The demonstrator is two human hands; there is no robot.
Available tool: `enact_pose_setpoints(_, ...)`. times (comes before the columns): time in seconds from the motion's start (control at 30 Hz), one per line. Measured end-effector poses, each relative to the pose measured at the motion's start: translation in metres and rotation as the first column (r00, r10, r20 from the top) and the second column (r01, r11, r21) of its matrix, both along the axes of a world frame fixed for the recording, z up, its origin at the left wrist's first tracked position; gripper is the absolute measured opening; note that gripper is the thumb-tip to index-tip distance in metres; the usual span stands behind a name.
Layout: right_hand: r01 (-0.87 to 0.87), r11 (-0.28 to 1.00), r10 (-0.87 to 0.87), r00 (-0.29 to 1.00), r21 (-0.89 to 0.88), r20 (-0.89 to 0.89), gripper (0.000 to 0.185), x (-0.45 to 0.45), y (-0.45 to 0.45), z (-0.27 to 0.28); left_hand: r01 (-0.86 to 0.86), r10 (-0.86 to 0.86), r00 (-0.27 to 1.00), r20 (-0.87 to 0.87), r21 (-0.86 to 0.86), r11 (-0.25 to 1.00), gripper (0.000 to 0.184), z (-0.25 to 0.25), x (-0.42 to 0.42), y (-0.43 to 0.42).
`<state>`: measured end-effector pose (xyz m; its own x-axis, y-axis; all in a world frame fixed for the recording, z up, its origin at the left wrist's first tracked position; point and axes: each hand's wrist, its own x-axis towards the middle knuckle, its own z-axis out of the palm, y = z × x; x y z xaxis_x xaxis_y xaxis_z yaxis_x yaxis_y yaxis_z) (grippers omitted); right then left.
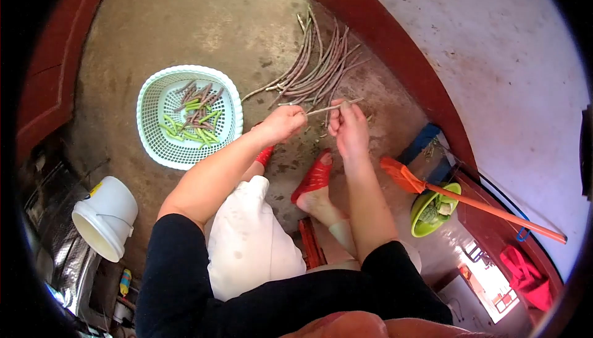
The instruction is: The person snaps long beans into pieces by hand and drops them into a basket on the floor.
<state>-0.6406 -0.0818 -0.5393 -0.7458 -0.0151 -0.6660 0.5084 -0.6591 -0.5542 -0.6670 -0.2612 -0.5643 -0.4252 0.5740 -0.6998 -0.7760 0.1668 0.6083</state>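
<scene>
A purplish long bean [321,110] is stretched between my two hands, above the floor and in front of my feet. My left hand [285,123] is closed around one end of it. The fingers of my right hand [351,129] pinch the bean, and its tip sticks out past them. Just beyond the hands, a loose pile of purple long beans [321,63] lies on the floor. To the left stands a mint-green plastic basket [148,125], holding short bean pieces [194,116], some purple and some bright green.
A white bucket [114,211] is tilted at the lower left. To the right are an orange-handled broom [494,211], a lime-green bowl [422,228] with vegetables and a red bag [528,279]. A wall with a red-brown base [395,35] bounds the right side.
</scene>
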Motion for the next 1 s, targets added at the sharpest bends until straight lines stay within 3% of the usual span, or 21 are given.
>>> enact_pose_setpoints(0.07,-0.119,0.875,0.176,0.981,0.469,-0.078,0.019,0.008,-0.014,0.012,-0.079,0.086,0.994,0.066,-0.091,0.993,0.016,-0.022,0.002,-0.001)
enact_pose_setpoints(0.13,-0.098,0.885,0.166,0.980,0.455,-0.113,0.020,0.007,-0.016,0.017,-0.160,0.184,0.975,0.124,-0.179,0.971,0.015,-0.022,0.000,0.000)
enact_pose_setpoints(0.2,-0.125,0.962,0.129,0.992,0.244,0.001,0.019,0.008,-0.015,0.021,-0.365,0.359,0.913,0.194,-0.009,0.931,0.015,-0.012,-0.002,0.003)
enact_pose_setpoints(0.27,-0.131,0.971,0.134,0.991,0.200,-0.001,0.018,0.011,-0.011,0.009,-0.336,0.310,0.921,0.235,0.081,0.938,0.017,0.021,-0.011,0.004)
enact_pose_setpoints(0.33,-0.212,0.960,0.208,0.977,0.183,0.041,0.017,0.012,-0.008,0.001,0.020,-0.040,0.992,0.116,0.168,0.986,0.018,0.030,-0.014,0.004)
enact_pose_setpoints(0.4,-0.183,0.967,0.177,0.983,0.176,0.050,0.015,0.014,-0.003,-0.002,0.055,-0.071,0.994,0.078,0.185,0.981,0.018,0.016,-0.006,0.004)
enact_pose_setpoints(0.47,-0.041,0.999,0.039,0.999,0.034,0.035,0.015,0.013,0.000,-0.002,0.032,-0.046,0.993,0.113,0.122,0.992,0.017,0.014,0.000,0.003)
enact_pose_setpoints(0.53,-0.071,0.990,0.064,0.996,0.120,0.057,0.014,0.020,-0.005,-0.002,0.007,-0.012,0.998,0.064,0.080,0.997,0.016,0.001,0.011,0.004)
enact_pose_setpoints(0.63,-0.252,0.841,0.238,0.967,0.478,0.092,0.014,0.035,-0.029,0.008,-0.065,0.065,0.989,0.131,-0.002,0.998,0.015,-0.011,0.017,0.005)
enact_pose_setpoints(0.7,-0.198,0.819,0.223,0.975,0.539,0.019,0.014,0.046,-0.039,0.010,-0.074,0.087,0.992,0.096,-0.138,0.988,0.016,-0.006,0.017,0.009)
enact_pose_setpoints(0.77,-0.176,0.807,0.217,0.976,0.564,-0.006,0.014,0.049,-0.041,0.010,-0.094,0.116,0.983,0.140,-0.154,0.984,0.016,-0.011,0.018,0.010)
enact_pose_setpoints(0.8,-0.149,0.791,0.227,0.972,0.594,-0.058,0.014,0.051,-0.041,0.012,-0.107,0.138,0.972,0.189,-0.167,0.980,0.016,-0.017,0.022,0.010)
enact_pose_setpoints(0.87,-0.128,0.773,0.245,0.964,0.621,-0.107,0.015,0.048,-0.039,0.020,-0.215,0.268,0.844,0.464,-0.166,0.963,0.014,-0.041,0.024,-0.004)
enact_pose_setpoints(0.97,-0.309,0.759,0.344,0.938,0.573,0.049,0.016,0.034,-0.033,0.033,-0.251,0.291,0.888,0.355,-0.155,0.955,0.017,-0.016,0.027,-0.001)
enact_pose_setpoints(1.0,-0.305,0.760,0.342,0.938,0.575,0.045,0.016,0.039,-0.031,0.023,-0.269,0.266,0.914,0.305,-0.034,0.963,0.017,-0.003,0.025,0.003)
